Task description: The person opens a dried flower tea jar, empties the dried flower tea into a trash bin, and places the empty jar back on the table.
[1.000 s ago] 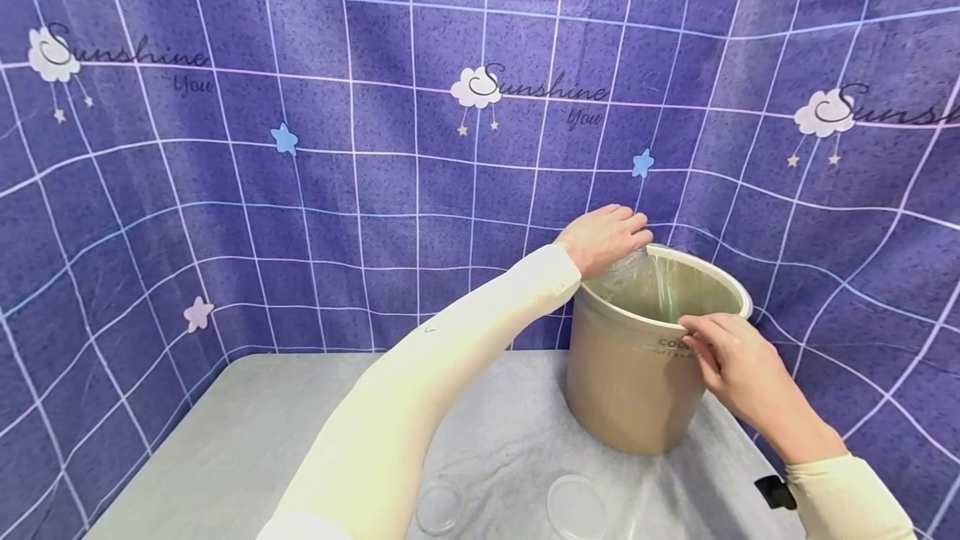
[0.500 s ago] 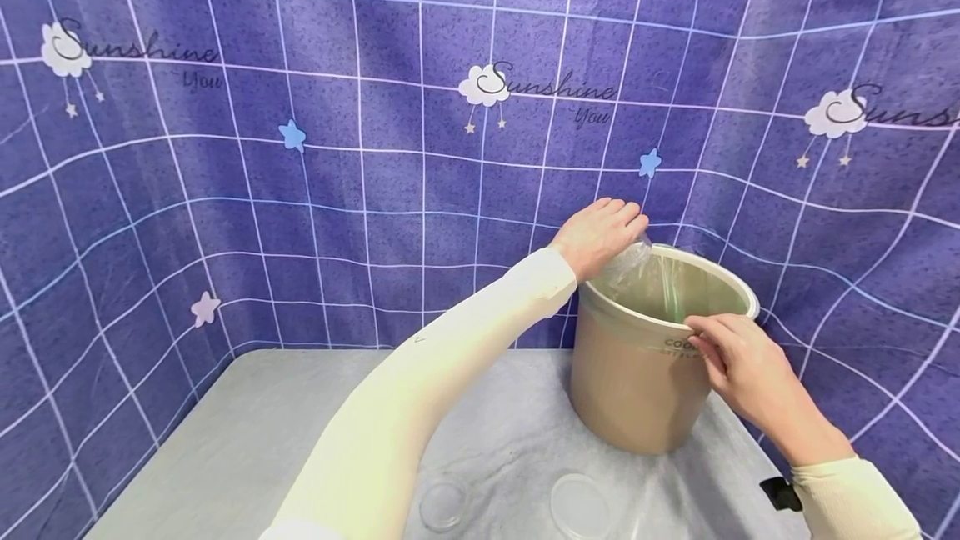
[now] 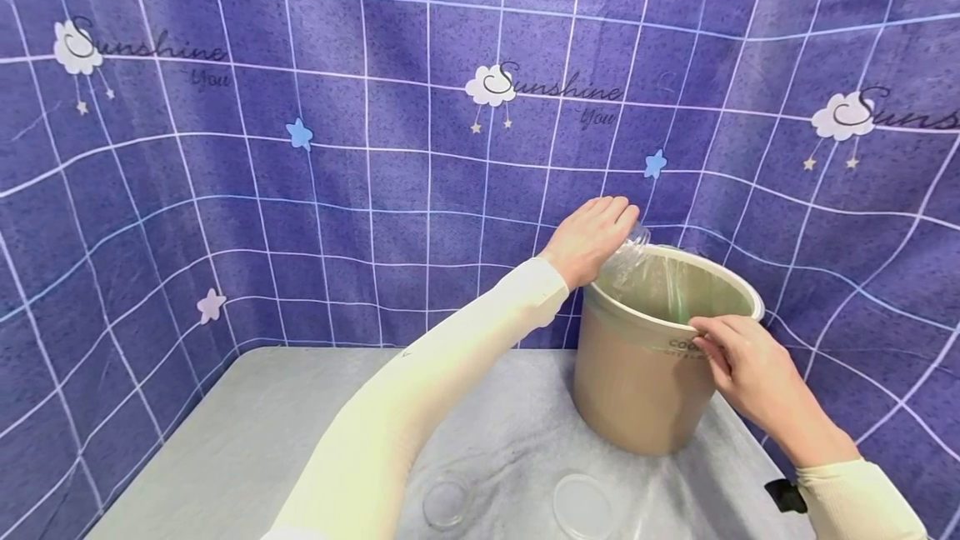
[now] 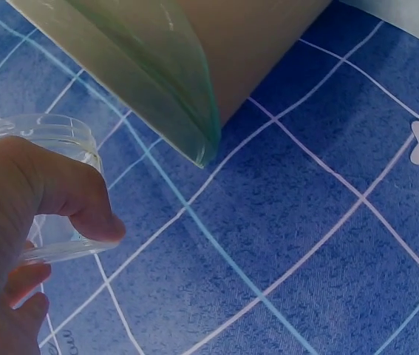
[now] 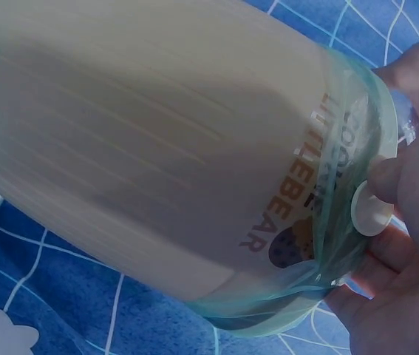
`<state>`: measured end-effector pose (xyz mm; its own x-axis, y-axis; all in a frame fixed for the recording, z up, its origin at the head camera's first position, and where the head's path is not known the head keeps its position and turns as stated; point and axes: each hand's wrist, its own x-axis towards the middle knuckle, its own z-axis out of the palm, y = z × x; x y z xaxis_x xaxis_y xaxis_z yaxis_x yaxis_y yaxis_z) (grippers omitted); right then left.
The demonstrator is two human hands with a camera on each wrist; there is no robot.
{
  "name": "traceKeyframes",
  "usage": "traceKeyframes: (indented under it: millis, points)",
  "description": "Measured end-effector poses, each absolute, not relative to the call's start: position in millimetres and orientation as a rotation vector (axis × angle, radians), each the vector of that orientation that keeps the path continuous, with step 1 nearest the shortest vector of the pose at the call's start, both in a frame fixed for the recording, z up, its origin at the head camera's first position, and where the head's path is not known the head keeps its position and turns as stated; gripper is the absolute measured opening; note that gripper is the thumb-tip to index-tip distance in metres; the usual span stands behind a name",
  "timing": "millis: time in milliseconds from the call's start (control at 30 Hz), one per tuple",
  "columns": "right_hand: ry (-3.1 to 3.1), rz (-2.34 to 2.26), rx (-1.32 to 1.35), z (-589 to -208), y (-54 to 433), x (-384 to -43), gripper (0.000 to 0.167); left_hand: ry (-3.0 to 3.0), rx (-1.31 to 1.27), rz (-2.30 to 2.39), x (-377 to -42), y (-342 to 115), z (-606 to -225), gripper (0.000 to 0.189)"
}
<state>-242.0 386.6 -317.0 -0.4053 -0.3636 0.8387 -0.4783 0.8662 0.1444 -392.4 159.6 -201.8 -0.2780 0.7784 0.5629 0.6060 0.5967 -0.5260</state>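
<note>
At the back right of the table stands a tan trash bin with a pale rim, lined with a thin greenish plastic bag folded over the rim. My left hand grips a clear plastic jar over the bin's far left edge. In the left wrist view, the thumb and fingers curl round the tilted clear jar; I cannot tell whether it holds anything. My right hand pinches the bin's near rim, around a small white round tab seen in the right wrist view.
Two clear round lids, a smaller lid and a larger lid, lie near the front of the grey table. A purple-blue grid curtain hangs behind and beside the table. A black strap is at my right sleeve.
My left hand has turned and shifted slightly left against the bin, so more of the clear jar shows. The right hand keeps its place on the rim. The head view has shifted a little.
</note>
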Motion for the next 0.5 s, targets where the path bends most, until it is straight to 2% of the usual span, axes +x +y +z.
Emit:
traceKeyframes:
  millis: [233, 500]
  points:
    - [-2.027, 0.147, 0.610, -316.3, 387.7, -242.4, 0.036, -1.970, -1.070, 0.183, -387.2, 158.2, -198.1, 0.048]
    - [-2.023, 0.145, 0.616, -317.4, 387.6, -242.9, 0.034, -2.004, -1.004, 0.128, -378.0, 155.9, -197.0, 0.051]
